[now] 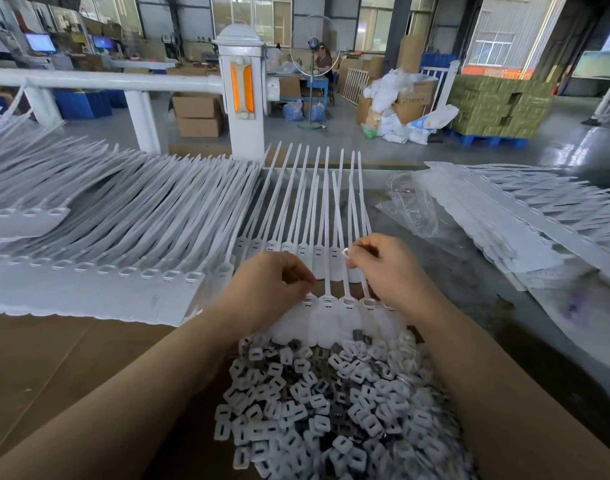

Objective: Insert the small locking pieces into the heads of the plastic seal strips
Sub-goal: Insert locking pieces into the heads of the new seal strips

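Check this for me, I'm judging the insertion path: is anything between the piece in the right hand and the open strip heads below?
Nothing visible. The right hand pinches a locking piece above the open strip heads, with clear space between.

No readable text anywhere.
Cardboard box [410, 98] right of the white post [243, 95] carries a printed line, too small to read; a yellow sign [77, 37] far left of the post is blurred; monitors [40, 42] show nothing legible.
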Demonstrator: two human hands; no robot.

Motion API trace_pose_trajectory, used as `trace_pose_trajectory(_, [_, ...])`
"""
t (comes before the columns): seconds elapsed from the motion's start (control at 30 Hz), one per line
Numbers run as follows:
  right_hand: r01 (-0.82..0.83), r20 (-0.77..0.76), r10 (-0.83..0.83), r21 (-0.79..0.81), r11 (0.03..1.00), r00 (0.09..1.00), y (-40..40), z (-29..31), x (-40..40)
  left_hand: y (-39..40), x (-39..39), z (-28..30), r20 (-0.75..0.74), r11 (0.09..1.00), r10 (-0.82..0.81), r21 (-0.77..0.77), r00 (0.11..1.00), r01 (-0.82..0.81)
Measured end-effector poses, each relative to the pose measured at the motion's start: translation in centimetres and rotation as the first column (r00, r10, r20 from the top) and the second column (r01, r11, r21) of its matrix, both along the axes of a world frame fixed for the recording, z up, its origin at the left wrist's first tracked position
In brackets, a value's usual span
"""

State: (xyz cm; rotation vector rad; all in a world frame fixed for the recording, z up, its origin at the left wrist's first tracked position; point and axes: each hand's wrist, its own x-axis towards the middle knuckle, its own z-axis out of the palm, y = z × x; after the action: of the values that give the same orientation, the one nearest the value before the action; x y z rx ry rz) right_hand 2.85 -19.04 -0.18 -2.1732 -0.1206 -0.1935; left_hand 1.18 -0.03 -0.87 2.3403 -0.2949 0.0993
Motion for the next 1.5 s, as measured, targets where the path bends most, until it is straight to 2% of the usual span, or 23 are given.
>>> trace_pose_trajectory(0.23, [-0.126,-0.126,0.123,-0.017,0.992,0.984,0.5,0.2,-0.7,0.1,0.4,-0.8,0.055,0.992,0.105,0.069,0.993,-0.108])
trace_pose_trajectory(0.43, [-0.16,-0.275,0.131,-0.087,0.983,0.953,-0.1,0.5,-0.8,0.1,0.9,-1.1,0.078,0.988,0.133,0.063,0.988,-0.138])
trace_pose_trajectory(0.63, [-0.163,-0.353,0.102,-0.146,0.976,0.93,-0.2,0.7,-0.8,0.1,0.9,-1.4,0.101,0.987,0.137,0.071,0.985,-0.145])
trace_pose_trajectory(1.23, [-0.227,-0.355,0.127,-0.254,0.94,0.926,-0.6,0.6,-0.5,0.1,0.7,-1.6,0.123,0.994,0.094,0.041,0.988,-0.099])
trace_pose_trajectory(1.4, [-0.222,-0.369,0.128,-0.226,0.948,0.921,-0.6,0.6,-0.5,0.1,0.6,-1.5,0.11,0.994,0.103,0.025,0.989,-0.106])
trace_pose_trajectory(1.5, [-0.157,-0.348,0.108,-0.118,0.98,0.931,-0.6,0.5,-0.4,0.1,0.5,-1.3,0.077,0.993,0.117,-0.043,0.99,-0.114])
